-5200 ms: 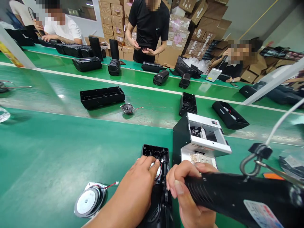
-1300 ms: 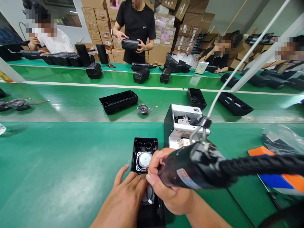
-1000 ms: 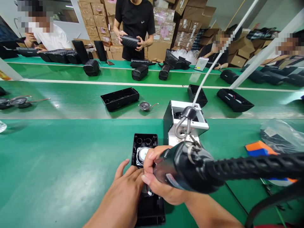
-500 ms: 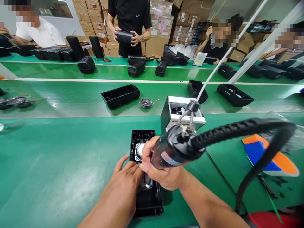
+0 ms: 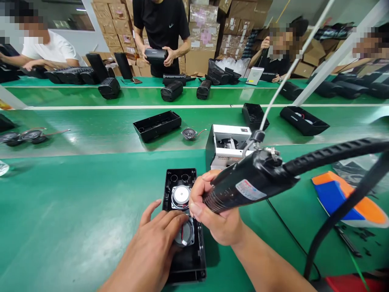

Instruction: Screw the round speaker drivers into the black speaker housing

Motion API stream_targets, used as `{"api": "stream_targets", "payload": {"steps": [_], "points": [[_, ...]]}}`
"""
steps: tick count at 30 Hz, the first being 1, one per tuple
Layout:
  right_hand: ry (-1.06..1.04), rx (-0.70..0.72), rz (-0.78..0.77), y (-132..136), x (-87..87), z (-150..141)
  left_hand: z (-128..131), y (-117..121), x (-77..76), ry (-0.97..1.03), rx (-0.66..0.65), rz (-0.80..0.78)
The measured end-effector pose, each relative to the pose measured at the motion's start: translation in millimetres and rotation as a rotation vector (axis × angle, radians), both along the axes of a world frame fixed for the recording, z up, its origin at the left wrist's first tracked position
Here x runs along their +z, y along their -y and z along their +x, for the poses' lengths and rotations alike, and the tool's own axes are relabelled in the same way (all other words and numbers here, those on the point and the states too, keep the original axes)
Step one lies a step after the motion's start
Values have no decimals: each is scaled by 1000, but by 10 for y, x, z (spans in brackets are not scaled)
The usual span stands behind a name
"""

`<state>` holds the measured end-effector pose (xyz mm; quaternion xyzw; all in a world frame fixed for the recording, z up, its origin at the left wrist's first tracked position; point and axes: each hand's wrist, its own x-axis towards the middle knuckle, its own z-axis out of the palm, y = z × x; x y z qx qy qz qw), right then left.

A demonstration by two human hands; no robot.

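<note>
A black speaker housing [image 5: 182, 265] lies lengthwise before me, its hollow side up. Two round speaker drivers sit inside: a far driver [image 5: 181, 196] with a white centre, and a near driver [image 5: 189, 232] with a red wire and white plug. My left hand [image 5: 158, 239] rests over the housing's left side, fingers spread, the fingertips on the near driver's edge. Gripped in my right hand [image 5: 214, 217] is a black electric screwdriver [image 5: 246, 182], tilted, with a cable at its back. Its tip is hidden by my fingers, close to the gap between the drivers.
Behind the screwdriver stands a white-and-black screw feeder [image 5: 229, 146]. An empty housing [image 5: 157, 125] and a loose driver [image 5: 189, 133] lie farther back. An orange-and-blue scoop-shaped item [image 5: 349, 198] is at right. A co-worker [image 5: 161, 36] across the bench holds a black speaker.
The screwdriver's rear end has swung right and its body leans over more, uncovering the far driver. My left hand has shifted slightly. The co-worker has turned the speaker in their hands.
</note>
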<state>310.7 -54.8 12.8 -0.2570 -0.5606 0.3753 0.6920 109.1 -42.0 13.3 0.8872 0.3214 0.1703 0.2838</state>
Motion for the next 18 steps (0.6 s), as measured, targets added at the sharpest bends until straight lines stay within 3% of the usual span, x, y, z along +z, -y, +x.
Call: {"api": "stream_targets", "payload": {"steps": [13,18], "points": [[140,-43,17,36,110,15,3,-5,-53,-7,-11,-43],[151,-32,11,23,127,-3,90,-3,24,-117,5,-74]]}}
